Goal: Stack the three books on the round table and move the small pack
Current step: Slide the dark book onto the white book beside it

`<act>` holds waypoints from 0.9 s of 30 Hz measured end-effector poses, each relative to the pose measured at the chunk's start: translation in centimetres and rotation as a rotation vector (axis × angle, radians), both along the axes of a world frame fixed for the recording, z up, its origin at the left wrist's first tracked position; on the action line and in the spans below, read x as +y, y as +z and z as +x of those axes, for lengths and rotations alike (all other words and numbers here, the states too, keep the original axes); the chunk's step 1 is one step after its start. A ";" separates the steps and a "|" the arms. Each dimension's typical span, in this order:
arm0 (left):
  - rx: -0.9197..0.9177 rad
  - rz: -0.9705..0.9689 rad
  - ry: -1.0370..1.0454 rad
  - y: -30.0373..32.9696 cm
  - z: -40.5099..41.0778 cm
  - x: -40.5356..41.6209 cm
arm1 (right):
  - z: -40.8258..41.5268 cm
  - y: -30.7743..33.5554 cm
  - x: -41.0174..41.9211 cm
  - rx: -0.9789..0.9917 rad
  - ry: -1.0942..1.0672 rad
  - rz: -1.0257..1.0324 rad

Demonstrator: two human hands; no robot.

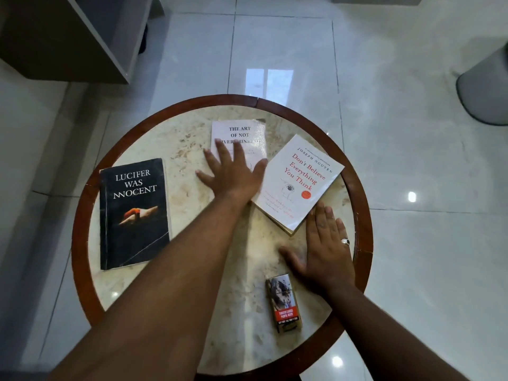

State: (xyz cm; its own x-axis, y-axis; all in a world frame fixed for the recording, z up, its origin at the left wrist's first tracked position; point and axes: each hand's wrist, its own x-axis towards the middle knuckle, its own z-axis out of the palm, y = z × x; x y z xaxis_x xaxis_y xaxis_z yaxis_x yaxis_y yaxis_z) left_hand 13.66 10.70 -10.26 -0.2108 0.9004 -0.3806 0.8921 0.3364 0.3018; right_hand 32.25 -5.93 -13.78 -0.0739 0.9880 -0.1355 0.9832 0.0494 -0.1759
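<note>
Three books lie apart on the round table [88, 204]. A black book [134, 213] titled "Lucifer Was Innocent" sits at the left. A white book [242, 130], "The Art of Not Overthinking", lies at the far middle, and my left hand [233, 171] rests flat on its lower part, fingers spread. A white book with red lettering [299, 182] lies tilted at the right. My right hand [321, 246] lies flat on the tabletop just below that book's near corner, fingers apart. The small pack [283, 303] lies near the front edge, beside my right wrist.
The table has a brown wooden rim and a pale stone top. Glossy white floor tiles surround it. A dark cabinet [68, 37] stands at the upper left, and a grey rounded object [486, 86] sits on the floor at the upper right.
</note>
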 end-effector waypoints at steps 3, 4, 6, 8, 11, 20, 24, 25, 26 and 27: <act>-0.033 -0.115 0.188 0.3 0.3 2.0 | 0.0 -0.1 0.0 -0.003 -0.005 0.013; -0.041 -0.139 0.224 0.4 0.4 2.6 | 0.0 -0.1 0.0 -0.004 -0.003 0.014; -0.020 -0.157 0.246 0.6 -0.1 3.6 | -0.1 -0.1 -0.2 -0.007 -0.020 0.017; 0.018 -0.145 0.222 0.5 -1.9 4.0 | 0.0 0.0 -0.2 -0.014 -0.077 0.015; 0.069 -0.067 0.146 0.2 -5.4 2.7 | 0.0 0.1 -0.2 -0.027 -0.112 0.008; 0.142 0.014 0.092 2.6 -4.8 0.4 | 0.1 -0.3 -0.2 -0.026 -0.104 -0.005; 0.172 0.019 0.077 3.0 -5.1 0.4 | 0.2 -0.5 -0.3 -0.017 -0.110 0.004; 0.153 0.025 0.093 3.4 -5.5 0.4 | 0.2 -0.5 -0.3 -0.015 -0.108 0.005; 0.129 0.037 0.117 3.8 -6.0 0.3 | 0.3 -0.5 -0.3 -0.012 -0.108 0.008; 0.112 0.055 0.148 4.3 -6.7 0.1 | 0.3 -0.5 -0.3 -0.006 -0.109 0.013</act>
State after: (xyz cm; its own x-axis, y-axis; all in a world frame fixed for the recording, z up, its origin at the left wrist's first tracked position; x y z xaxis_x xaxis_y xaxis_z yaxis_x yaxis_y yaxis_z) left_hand 6.98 10.78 -5.97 -0.3805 0.8752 -0.2986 0.8633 0.4520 0.2247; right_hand 32.53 -6.23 -14.32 0.0346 0.9919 -0.1223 0.9838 -0.0553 -0.1705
